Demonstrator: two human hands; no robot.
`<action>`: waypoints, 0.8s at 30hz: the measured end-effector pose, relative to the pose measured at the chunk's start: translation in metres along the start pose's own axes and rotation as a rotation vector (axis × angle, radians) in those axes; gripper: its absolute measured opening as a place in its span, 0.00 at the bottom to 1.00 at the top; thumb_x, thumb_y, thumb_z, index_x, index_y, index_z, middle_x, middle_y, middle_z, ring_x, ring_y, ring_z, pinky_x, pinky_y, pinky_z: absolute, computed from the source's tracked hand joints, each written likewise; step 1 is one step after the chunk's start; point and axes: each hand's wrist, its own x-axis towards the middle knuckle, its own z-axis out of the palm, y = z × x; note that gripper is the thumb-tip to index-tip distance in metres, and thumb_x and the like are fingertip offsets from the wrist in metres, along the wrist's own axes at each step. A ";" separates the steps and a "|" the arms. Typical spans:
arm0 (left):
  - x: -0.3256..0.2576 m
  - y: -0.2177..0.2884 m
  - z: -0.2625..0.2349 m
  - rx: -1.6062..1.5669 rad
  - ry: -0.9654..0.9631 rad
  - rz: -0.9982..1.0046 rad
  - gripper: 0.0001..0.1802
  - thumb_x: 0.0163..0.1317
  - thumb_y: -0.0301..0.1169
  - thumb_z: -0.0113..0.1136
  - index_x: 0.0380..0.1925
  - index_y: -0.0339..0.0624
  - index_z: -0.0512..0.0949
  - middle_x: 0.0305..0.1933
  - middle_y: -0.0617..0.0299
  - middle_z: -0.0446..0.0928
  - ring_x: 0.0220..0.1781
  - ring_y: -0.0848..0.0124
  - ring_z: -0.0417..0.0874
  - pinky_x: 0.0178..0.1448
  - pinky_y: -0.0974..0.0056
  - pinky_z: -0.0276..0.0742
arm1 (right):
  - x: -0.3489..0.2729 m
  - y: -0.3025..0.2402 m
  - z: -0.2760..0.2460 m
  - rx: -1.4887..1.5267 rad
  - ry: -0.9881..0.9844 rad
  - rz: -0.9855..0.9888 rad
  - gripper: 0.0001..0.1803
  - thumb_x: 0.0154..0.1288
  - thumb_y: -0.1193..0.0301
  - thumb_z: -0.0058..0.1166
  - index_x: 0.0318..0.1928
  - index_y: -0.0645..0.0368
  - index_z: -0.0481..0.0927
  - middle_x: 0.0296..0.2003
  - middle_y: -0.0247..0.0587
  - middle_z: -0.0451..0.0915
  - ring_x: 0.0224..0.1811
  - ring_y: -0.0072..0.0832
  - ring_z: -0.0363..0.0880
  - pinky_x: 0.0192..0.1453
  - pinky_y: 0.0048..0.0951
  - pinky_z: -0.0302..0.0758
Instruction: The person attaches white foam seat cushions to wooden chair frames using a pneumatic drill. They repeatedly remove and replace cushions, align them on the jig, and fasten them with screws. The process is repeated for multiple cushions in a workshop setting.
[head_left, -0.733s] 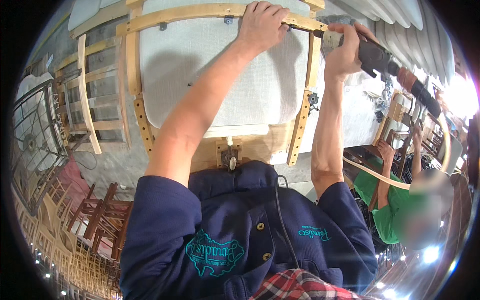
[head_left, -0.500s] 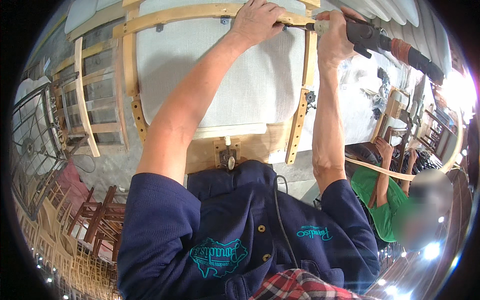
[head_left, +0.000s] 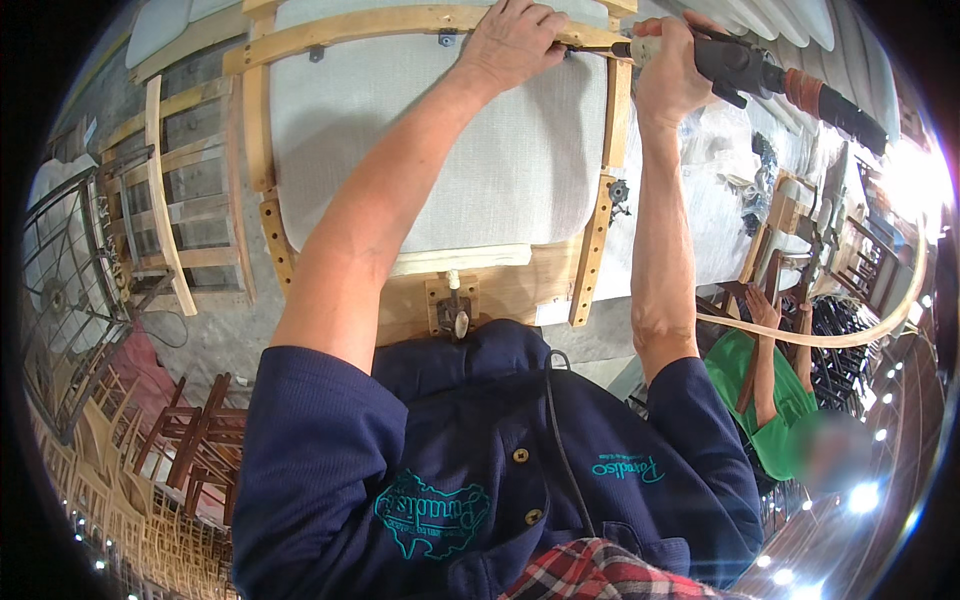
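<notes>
A light grey upholstered panel [head_left: 430,170] lies in front of me inside a wooden frame. Across its far end runs a curved wooden rail [head_left: 350,25] with small dark metal brackets [head_left: 447,38] along its edge. My left hand [head_left: 508,45] is closed over this rail, its fingertips at the bracket near the right end. In my right hand [head_left: 668,75] is a power screwdriver [head_left: 738,65], gripped near its front and lying sideways. Its thin bit points left, with the tip close to my left fingertips; the exact contact point is too small to tell.
A clamp [head_left: 460,318] sits on the wooden board at the near edge. Slatted wood frames [head_left: 205,180] and a wire rack [head_left: 65,290] stand left. Plastic-covered material [head_left: 715,165] lies right. Beyond it, a co-worker in green [head_left: 765,390] handles chair parts.
Both my hands and the screwdriver stay almost in place; the screwdriver's rear end has shifted slightly. The co-worker at the right has moved their hands and head a little.
</notes>
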 end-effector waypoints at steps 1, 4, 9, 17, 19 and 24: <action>0.000 0.000 0.000 0.000 0.006 0.006 0.19 0.53 0.38 0.69 0.44 0.43 0.80 0.44 0.56 0.82 0.52 0.55 0.77 0.58 0.51 0.75 | 0.002 0.005 -0.004 -0.087 -0.030 -0.062 0.04 0.63 0.77 0.55 0.31 0.63 0.81 0.26 0.31 0.84 0.40 0.23 0.81 0.61 0.31 0.70; 0.000 -0.003 0.002 -0.016 -0.004 0.006 0.19 0.53 0.38 0.69 0.44 0.44 0.80 0.44 0.57 0.82 0.51 0.55 0.77 0.58 0.51 0.75 | 0.004 0.009 -0.009 -0.189 -0.055 -0.121 0.04 0.63 0.76 0.55 0.33 0.63 0.82 0.26 0.31 0.84 0.41 0.24 0.81 0.60 0.31 0.71; -0.002 -0.004 0.008 0.034 0.008 0.020 0.19 0.52 0.39 0.70 0.44 0.47 0.80 0.44 0.59 0.81 0.51 0.56 0.77 0.57 0.50 0.75 | 0.003 0.003 -0.007 -0.118 0.014 0.007 0.04 0.60 0.79 0.57 0.37 0.65 0.81 0.26 0.36 0.84 0.39 0.26 0.81 0.56 0.30 0.73; -0.006 -0.006 0.008 0.070 0.020 0.033 0.23 0.53 0.41 0.69 0.49 0.45 0.81 0.45 0.58 0.81 0.53 0.56 0.76 0.58 0.51 0.75 | 0.001 -0.028 -0.005 0.093 0.028 0.080 0.11 0.58 0.83 0.56 0.43 0.68 0.75 0.25 0.42 0.85 0.29 0.29 0.86 0.44 0.26 0.79; -0.004 -0.004 0.010 0.075 0.011 0.027 0.24 0.53 0.41 0.69 0.49 0.44 0.81 0.46 0.57 0.81 0.53 0.56 0.76 0.59 0.51 0.75 | -0.001 -0.031 -0.007 0.047 0.031 0.045 0.10 0.58 0.83 0.57 0.42 0.68 0.75 0.25 0.42 0.85 0.29 0.29 0.85 0.43 0.26 0.79; -0.004 -0.004 0.008 0.070 -0.022 0.021 0.25 0.53 0.41 0.69 0.50 0.43 0.80 0.47 0.58 0.81 0.53 0.57 0.76 0.59 0.51 0.74 | -0.004 -0.022 -0.012 -0.110 -0.037 -0.052 0.07 0.59 0.82 0.57 0.39 0.69 0.77 0.25 0.39 0.85 0.30 0.27 0.84 0.44 0.27 0.77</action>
